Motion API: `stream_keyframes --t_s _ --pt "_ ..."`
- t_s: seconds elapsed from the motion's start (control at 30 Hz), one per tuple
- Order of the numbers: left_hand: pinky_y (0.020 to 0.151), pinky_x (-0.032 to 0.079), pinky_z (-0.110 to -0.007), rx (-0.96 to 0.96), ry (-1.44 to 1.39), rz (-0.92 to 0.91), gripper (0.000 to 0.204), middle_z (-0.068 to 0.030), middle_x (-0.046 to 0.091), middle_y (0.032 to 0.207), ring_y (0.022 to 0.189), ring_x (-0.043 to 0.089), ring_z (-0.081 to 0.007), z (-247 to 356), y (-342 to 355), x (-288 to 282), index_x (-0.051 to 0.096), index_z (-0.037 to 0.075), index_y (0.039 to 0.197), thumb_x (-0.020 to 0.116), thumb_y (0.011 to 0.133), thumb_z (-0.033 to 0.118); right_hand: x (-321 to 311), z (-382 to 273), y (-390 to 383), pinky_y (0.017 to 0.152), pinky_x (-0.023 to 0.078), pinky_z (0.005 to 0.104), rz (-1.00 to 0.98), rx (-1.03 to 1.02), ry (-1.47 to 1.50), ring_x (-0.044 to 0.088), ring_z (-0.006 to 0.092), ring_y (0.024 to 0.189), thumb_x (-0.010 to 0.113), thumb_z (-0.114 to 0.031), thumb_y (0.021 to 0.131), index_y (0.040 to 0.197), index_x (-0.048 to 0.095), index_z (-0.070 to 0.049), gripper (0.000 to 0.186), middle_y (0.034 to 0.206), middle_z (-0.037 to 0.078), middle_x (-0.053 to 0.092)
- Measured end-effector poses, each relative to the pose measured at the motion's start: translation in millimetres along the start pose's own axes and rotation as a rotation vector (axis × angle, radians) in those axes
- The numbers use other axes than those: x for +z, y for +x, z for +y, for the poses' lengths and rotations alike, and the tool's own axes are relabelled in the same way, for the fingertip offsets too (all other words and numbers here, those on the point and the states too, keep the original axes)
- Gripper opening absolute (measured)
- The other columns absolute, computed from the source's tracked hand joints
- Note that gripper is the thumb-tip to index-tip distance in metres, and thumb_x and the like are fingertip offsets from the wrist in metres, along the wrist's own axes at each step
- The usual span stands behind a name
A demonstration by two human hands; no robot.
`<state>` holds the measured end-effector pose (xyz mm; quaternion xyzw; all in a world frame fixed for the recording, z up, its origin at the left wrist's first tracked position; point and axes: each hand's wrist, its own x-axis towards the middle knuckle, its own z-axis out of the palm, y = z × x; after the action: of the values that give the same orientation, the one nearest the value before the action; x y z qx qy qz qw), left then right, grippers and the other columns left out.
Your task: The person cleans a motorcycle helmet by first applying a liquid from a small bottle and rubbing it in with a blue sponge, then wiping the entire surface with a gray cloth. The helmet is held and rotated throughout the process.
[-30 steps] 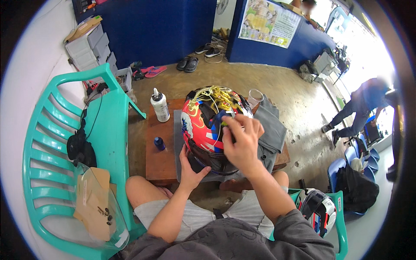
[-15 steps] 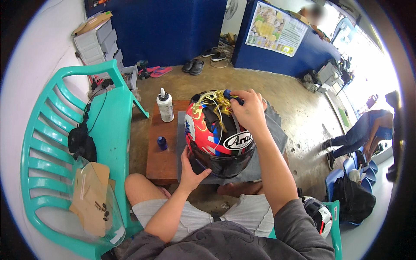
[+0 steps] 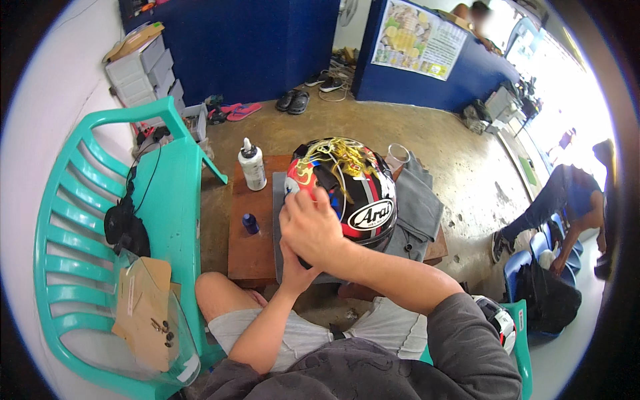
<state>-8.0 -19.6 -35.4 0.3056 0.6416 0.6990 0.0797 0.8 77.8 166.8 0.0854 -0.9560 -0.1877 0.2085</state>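
It seems a small shop or workshop: a blue counter with a poster at upper right, blue chairs in a row at right, a bench at left, drawers at upper left, a helmet and bottle at centre.

A green bench lines the left white wall; far blue partitions edge the brown floor; bright light glares right.
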Motion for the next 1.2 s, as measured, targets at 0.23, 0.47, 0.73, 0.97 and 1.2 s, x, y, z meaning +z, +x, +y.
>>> stream_keyframes --t_s 0.23,0.47,0.73,0.97,1.2 --pt "0.125 0.033 -0.048 -0.001 -0.075 0.027 0.125 -0.0196 0.033 0.159 0.149 0.04 -0.036 3.3 2.2 3.5 0.021 -0.001 0.164 0.097 0.077 0.044 -5.4 27.8 10.9 0.107 0.035 0.0509 0.102 0.199 0.054 0.058 0.0304 0.112 0.068 -0.022 0.084 0.097 0.078 -0.006 0.022 0.106 0.011 0.066" --pt "0.127 0.03 -0.05 -0.009 -0.017 0.024 0.136 -0.0224 0.036 0.162 0.15 0.04 -0.0364 6.2 2.0 -0.5 0.012 0.0 0.167 0.096 0.075 0.056 -11.7 115.7 19.2 0.104 0.041 0.057 -0.004 0.595 0.43 0.061 0.0368 0.12 0.072 -0.024 0.089 0.111 0.083 -0.016 0.025 0.113 0.016 0.07" --pt "0.127 0.03 -0.05 -0.009 -0.053 0.016 0.127 -0.022 0.032 0.161 0.151 0.038 -0.0383 3.7 -1.3 -0.8 0.016 -0.001 0.167 0.097 0.077 0.04 30.9 206.1 -26.0 0.092 0.054 0.0468 -0.124 1.001 0.919 0.076 0.0308 0.092 0.074 -0.022 0.088 0.114 0.082 -0.011 0.029 0.096 0.014 0.08" --pt "0.127 0.03 -0.05 -0.053 -0.112 0.02 0.129 -0.0226 0.032 0.164 0.151 0.038 -0.0378 -3.2 -3.0 0.0 0.013 0.001 0.168 0.097 0.077 0.041 43.0 199.2 -72.0 0.076 0.052 0.0277 0.146 0.872 1.251 0.063 0.0097 0.082 0.069 0.001 0.097 0.124 0.073 -0.001 0.028 0.092 0.003 0.072" --pt "0.127 0.028 -0.049 -0.07 -0.084 0.011 0.134 -0.0237 0.031 0.166 0.152 0.038 -0.037 -4.8 -5.7 -0.2 0.007 0.004 0.17 0.095 0.078 0.046 8.6 148.6 -108.0 0.103 0.049 0.0409 0.336 0.516 0.852 0.06 0.0335 0.116 0.065 0.007 0.093 0.131 0.07 -0.009 0.042 0.119 0.014 0.063"
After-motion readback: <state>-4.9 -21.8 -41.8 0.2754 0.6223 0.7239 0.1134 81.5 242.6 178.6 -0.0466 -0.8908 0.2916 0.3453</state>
